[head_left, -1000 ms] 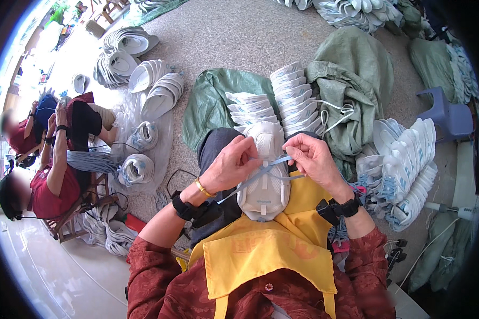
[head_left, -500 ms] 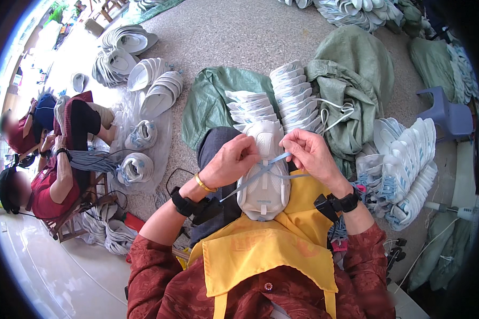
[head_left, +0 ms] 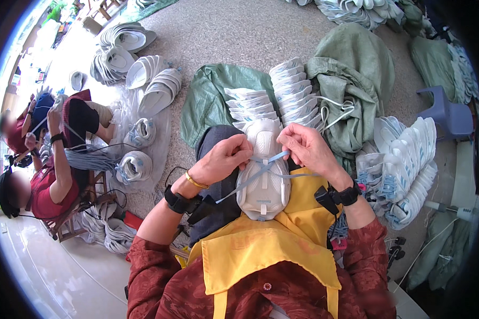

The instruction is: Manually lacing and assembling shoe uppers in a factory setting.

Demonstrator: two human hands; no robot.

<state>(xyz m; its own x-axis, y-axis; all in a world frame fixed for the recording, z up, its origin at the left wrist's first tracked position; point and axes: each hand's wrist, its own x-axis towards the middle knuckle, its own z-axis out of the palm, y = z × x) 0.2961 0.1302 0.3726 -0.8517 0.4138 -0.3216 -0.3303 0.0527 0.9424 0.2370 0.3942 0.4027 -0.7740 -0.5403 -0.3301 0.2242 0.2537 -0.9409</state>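
Observation:
A white shoe upper point(head_left: 263, 198) rests on my lap, its rounded toe toward me. A flat blue-grey shoelace point(head_left: 255, 178) crosses over its tongue, with one end trailing off the left side and another toward the right. My right hand point(head_left: 307, 151) pinches the lace between thumb and fingertips at the upper's right edge. On the opposite edge, my left hand point(head_left: 224, 159) is closed with its fingertips against the eyelet side; what they grip is hidden. A yellow apron point(head_left: 271, 250) lies under the toe.
Stacked white uppers point(head_left: 292, 95) stand just ahead, beside green sacks point(head_left: 351, 58). More laced shoes point(head_left: 404, 165) are piled at my right near a blue-grey stool point(head_left: 447, 114). To the left, a seated person in red point(head_left: 50, 194) handles long laces near shoe stacks point(head_left: 159, 93).
My left hand has shifted slightly left and down, and my right hand a little up and left. The lace crossing sits flatter on the tongue. The neighbouring person's hand has risen.

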